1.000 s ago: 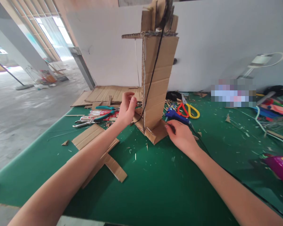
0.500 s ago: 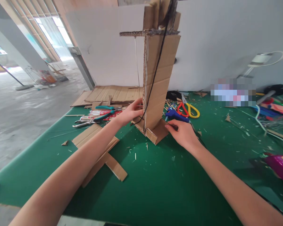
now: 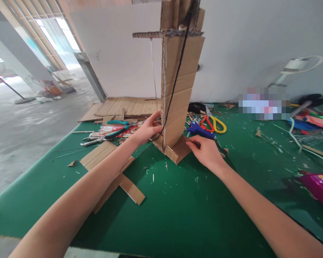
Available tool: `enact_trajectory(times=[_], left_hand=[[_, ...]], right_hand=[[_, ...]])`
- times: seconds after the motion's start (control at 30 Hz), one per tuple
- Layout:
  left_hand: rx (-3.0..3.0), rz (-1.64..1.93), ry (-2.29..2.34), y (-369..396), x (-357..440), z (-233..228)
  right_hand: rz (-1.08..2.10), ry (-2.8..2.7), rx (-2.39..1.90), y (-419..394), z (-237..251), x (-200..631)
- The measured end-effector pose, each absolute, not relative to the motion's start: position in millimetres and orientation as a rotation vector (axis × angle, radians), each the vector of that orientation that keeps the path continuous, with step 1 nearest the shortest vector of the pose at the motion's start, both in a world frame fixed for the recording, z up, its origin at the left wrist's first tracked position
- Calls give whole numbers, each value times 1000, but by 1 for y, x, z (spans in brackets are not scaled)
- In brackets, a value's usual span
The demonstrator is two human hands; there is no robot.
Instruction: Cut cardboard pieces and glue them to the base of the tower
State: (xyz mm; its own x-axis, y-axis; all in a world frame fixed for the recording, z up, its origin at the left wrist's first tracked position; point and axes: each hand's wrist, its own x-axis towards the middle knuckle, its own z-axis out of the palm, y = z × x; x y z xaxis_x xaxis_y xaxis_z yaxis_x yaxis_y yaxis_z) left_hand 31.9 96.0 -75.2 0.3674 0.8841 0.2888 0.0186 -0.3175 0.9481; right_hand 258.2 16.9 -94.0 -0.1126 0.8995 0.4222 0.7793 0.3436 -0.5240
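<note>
A tall cardboard tower point(image 3: 179, 86) stands upright on a cardboard base point(image 3: 181, 148) in the middle of the table. Down its front runs a slanting black cord point(image 3: 174, 84), and a thin white string point(image 3: 153, 68) hangs from the ledge at its upper left. My left hand point(image 3: 146, 132) is closed on the tower's lower left side, with some fingertips hidden behind the cardboard. At the right edge of the base, my right hand point(image 3: 207, 150) pinches the cardboard between thumb and fingers. Just behind that hand lies a blue glue gun point(image 3: 200, 130).
Scissors with red and yellow handles point(image 3: 218, 124) lie behind the glue gun. To the left are teal-handled pliers point(image 3: 115, 132) and cardboard pieces point(image 3: 97, 156). A purple object point(image 3: 316, 188) sits at the right, a wall point(image 3: 223, 53) rises behind, and scraps dot the green table point(image 3: 174, 215).
The view has shifted slightly, so the tower and table things appear a little further left. Both hands keep the same places on the cardboard.
</note>
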Motion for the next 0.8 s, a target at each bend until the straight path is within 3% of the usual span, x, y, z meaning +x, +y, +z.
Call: enact_trajectory(times=[0.8], left_hand=[[1730,1114,815,97,32,-77]], right_hand=[[201,-1896,-1454,17,-96,257]])
